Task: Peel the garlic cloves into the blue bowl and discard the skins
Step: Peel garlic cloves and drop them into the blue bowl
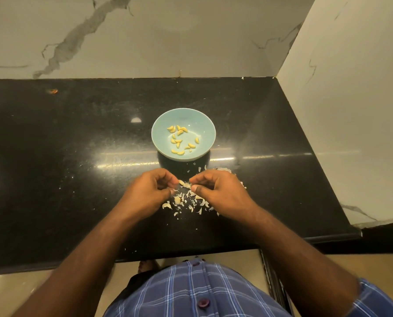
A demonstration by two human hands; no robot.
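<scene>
Left hand point(148, 191) and right hand point(218, 189) pinch one papery-skinned garlic clove point(185, 184) at frame centre; flaky skins point(186, 202) litter glossy black surface point(76, 156); round blue bowl point(161, 124) above.

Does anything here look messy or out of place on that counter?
Yes: papery white garlic skins lie scattered on the glossy black stone counter under the left hand and right hand, not yet discarded. A small orange-brown spot sits far left. The pale blue round bowl stands upright, unspilled.

Black polished stone counter point(76, 138) in corner, light streaks reflect on surface. White marble walls point(191, 35) with grey veins behind and right. Beige floor point(5, 287) below.
</scene>
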